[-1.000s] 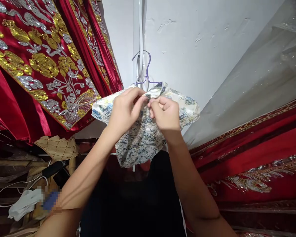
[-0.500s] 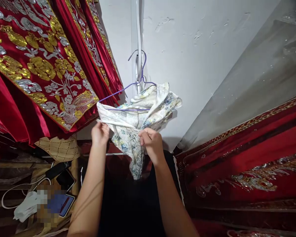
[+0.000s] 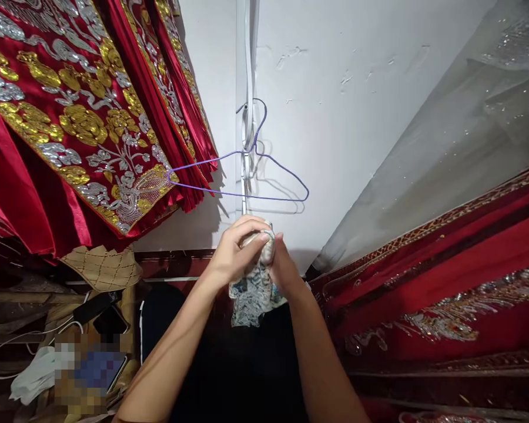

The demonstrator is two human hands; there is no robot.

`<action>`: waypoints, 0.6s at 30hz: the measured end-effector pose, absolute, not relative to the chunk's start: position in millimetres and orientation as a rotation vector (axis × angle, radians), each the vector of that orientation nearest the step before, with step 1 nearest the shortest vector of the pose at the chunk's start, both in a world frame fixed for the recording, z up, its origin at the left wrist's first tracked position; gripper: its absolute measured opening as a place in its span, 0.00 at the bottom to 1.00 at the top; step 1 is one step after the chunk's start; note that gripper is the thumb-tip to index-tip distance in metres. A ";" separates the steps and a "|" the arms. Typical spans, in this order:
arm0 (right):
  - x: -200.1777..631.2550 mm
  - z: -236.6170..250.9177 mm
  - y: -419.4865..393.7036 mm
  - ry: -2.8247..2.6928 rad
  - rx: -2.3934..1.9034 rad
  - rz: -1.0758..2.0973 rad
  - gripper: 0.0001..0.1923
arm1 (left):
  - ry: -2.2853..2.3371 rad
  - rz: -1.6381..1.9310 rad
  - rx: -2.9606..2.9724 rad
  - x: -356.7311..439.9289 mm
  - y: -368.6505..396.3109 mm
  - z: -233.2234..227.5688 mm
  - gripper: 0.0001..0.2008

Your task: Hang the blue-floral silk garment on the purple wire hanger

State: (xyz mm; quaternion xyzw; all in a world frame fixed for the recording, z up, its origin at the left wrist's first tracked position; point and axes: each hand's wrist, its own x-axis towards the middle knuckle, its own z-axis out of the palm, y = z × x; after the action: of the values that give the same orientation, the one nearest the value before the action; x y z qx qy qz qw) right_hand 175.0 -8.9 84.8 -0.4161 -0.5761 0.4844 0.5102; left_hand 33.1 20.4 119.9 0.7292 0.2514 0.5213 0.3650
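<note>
A floral garment [image 3: 252, 294], white with blue and yellow flowers, is bunched up between my two hands, its lower part hanging down in front of my dark clothing. My left hand [image 3: 240, 247] is closed around the gathered top of the cloth, thumb over it. On the other side, my right hand [image 3: 285, 267] grips the same bundle; its fingers are mostly hidden behind the cloth. Just above both hands a bare purple wire hanger [image 3: 264, 197] hangs by its hook from a white pipe or cord [image 3: 248, 70] on the wall.
Red garments with gold and silver sequins [image 3: 83, 123] hang at the left. To the right are a sheer whitish fabric [image 3: 405, 141] and a red embellished cloth [image 3: 480, 264]. Lower left, a wooden surface carries a dark phone [image 3: 111, 323], white cable and white tissue [image 3: 33, 376].
The floral garment has come off the purple hanger, which now hangs bare. My hands have moved together and gathered the cloth into a bundle below it.
</note>
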 end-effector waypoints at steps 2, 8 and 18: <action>175.8 101.1 -8.8 -1.456 -0.869 1.355 0.21 | 0.697 1.334 1.927 27.9 24.0 120.0 0.12; 201.8 137.5 23.1 -1.626 -0.914 1.047 0.08 | 0.681 0.693 1.929 -15.9 28.2 97.0 0.23; 219.1 110.4 136.4 -1.662 -1.149 0.594 0.10 | 1.582 0.459 2.447 -76.0 33.8 112.0 0.03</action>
State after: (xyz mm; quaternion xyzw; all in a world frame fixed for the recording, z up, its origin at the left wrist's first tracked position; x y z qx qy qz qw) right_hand 219.1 136.4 110.4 -0.4740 -0.6857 0.2450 0.4951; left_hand -76.0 33.8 112.0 0.8257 0.5339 0.1549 0.0957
